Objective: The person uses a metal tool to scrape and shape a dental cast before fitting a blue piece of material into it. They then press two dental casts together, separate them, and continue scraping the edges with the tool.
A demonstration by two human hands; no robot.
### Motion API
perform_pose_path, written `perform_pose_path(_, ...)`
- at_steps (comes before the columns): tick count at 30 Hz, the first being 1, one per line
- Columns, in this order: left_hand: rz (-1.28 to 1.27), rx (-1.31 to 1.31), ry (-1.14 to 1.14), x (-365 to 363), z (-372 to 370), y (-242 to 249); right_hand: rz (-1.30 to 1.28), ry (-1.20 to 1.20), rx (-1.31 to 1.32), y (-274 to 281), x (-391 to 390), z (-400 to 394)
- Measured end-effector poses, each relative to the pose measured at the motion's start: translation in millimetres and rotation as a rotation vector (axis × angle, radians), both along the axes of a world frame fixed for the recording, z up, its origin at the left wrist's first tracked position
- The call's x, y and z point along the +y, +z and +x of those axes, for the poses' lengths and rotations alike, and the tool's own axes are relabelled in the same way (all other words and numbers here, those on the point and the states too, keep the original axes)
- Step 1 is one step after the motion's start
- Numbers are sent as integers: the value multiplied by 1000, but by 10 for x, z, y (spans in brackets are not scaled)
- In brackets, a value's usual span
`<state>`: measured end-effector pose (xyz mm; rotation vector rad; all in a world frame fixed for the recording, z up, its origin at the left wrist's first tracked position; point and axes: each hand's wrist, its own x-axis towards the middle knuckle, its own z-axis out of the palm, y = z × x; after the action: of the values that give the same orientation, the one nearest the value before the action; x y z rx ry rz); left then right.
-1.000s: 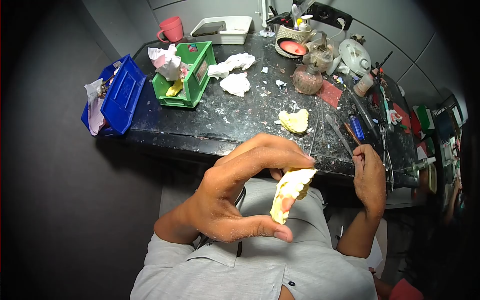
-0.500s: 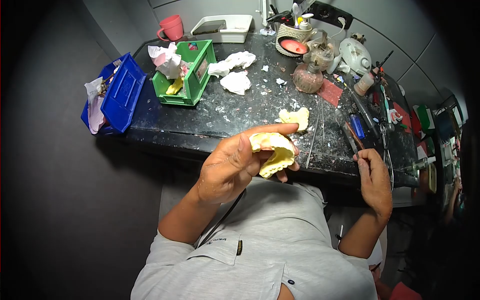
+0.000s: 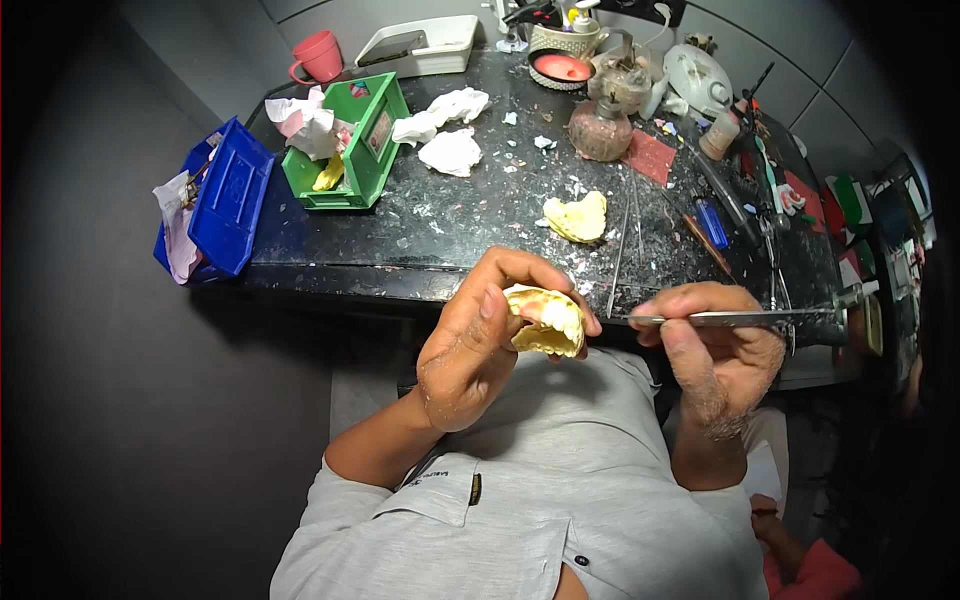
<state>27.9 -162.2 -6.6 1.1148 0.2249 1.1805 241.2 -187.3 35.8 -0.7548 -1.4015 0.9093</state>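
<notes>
My left hand (image 3: pixel 470 335) is closed around a yellow dental cast (image 3: pixel 548 322); the tooth row shows and a pinkish patch lies inside the arch. Thumb and fingers grip it from the sides, partly covering it. To the right, my right hand (image 3: pixel 715 350) pinches a slim metal dental tool (image 3: pixel 770 319), held nearly level. One end of the tool points toward the cast, with a gap between them; the exact shape of that tip cannot be made out. Beyond my left hand, a second yellow cast (image 3: pixel 577 217) lies on the bench.
White debris is scattered over the black bench (image 3: pixel 440 235). Left stand a green bin (image 3: pixel 375 145) and a blue bin (image 3: pixel 232 205). Crumpled white tissue (image 3: pixel 450 152) lies nearby. At the back are a glass burner (image 3: pixel 600 132) and pink wax (image 3: pixel 562 67); a blue lighter (image 3: pixel 710 223) lies right.
My right hand has lifted the metal tool off the bench's right side and brought it left, toward the cast. My left hand has turned the cast slightly. The camera view has shifted a little.
</notes>
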Motion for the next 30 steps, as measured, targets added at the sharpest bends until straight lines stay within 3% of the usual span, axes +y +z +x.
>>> perform_pose_path(1,-5,4,-6,-14,3,9,19,-1,22,27,-12,-63)
perform_pose_path(3,-7,45,15,-46,1,52,349,39,-300,111,103,-58)
perform_pose_path(7,-46,97,52,-86,-18,48,446,80,-398,86,108,-165)
perform_pose_path(30,-66,37,8,-78,-36,-2,442,87,-462,76,133,-201)
